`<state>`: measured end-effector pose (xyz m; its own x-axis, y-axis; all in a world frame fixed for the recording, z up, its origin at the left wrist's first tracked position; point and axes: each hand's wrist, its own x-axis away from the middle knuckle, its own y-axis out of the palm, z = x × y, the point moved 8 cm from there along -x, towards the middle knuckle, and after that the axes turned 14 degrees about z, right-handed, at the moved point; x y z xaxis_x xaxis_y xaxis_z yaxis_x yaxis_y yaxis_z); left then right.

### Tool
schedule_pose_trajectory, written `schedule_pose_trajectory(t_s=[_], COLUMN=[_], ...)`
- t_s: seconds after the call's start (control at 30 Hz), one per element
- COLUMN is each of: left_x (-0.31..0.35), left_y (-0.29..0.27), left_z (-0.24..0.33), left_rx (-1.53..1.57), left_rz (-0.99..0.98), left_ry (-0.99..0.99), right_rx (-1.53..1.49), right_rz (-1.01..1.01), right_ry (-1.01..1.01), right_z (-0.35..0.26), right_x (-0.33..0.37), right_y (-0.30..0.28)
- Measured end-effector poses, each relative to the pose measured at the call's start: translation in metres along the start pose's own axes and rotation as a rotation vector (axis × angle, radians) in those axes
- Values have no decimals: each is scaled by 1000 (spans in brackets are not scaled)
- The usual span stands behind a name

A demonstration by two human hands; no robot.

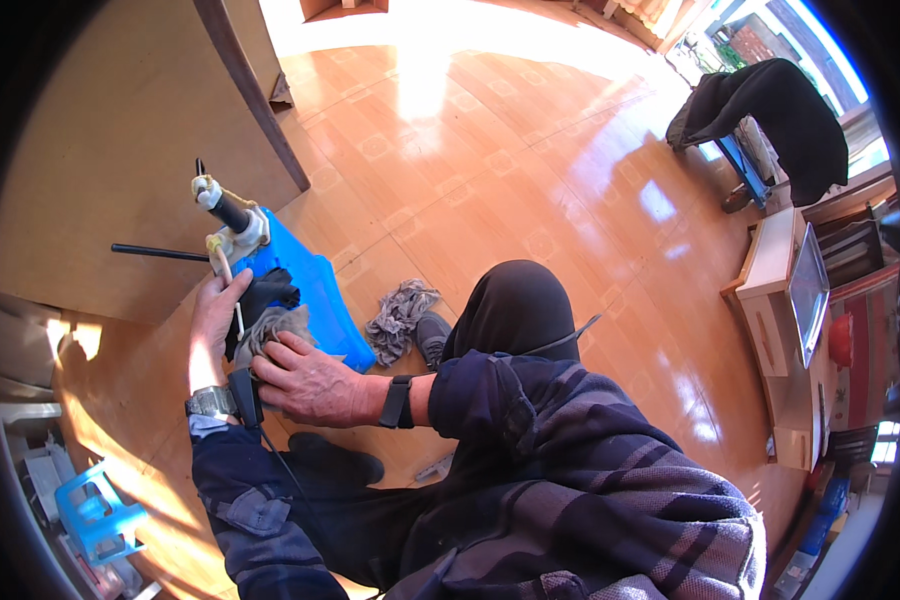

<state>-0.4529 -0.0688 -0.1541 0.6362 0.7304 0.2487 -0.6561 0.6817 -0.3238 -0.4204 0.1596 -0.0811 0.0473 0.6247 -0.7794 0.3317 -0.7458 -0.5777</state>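
A blue plastic tank-like body [315,290] with white and black fittings [233,217] on top stands tilted in front of me at the left. My left hand [213,315] is closed around a thin white bent rod [238,318] at its near side, thumb up along it. Bunched grey cloth [275,325] is under the fingers of my right hand [315,385], pressed against the near side of the tank. Black material [268,290] lies between cloth and tank. A black tapered piece [244,393] with a cord hangs below the hands; its upper end is hidden.
Another grey rag [400,318] lies on the tiled floor beside my shoe. A black rod [160,252] sticks out leftward from the fittings, close to a tan panel [140,150]. A light-blue stool [100,515] stands lower left, a chair with dark cloth [770,130] upper right, a cabinet [782,325] at right.
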Motion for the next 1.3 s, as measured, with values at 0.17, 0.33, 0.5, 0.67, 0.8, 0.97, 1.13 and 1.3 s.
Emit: schedule_pose_trajectory(t_s=[0.17, 0.33, 0.5, 0.67, 0.8, 0.97, 1.13, 1.3], left_x=[3, 4, 3, 0, 3, 27, 49, 58], left_y=[0, -3, -6, -18, -35, -52, -58, -64], left_z=[-9, -8, -16, -38, -64, -92, -82, -71], left_rx=[73, 38, 44, 46, 131, 371, 543, 473], left_rz=[-53, -31, 7, 81, 215, 333, 337, 229], left_ry=[-18, 31, 17, -1, -58, -138, -110, -239], right_rx=[-6, -95, -141, -280, -385, -252, -303, -336], right_rz=[44, 20, -6, -49, -81, -118, -316, -389], right_ry=[-59, -47, -60, -88, -60, 65, 493, 687], right_z=[-1, 4, 9, 24, 52, 100, 147, 142], right_x=[-1, 1, 1, 4, 6, 7, 18, 36], right_y=[-2, -2, -10, -24, -37, -63, -51, -28])
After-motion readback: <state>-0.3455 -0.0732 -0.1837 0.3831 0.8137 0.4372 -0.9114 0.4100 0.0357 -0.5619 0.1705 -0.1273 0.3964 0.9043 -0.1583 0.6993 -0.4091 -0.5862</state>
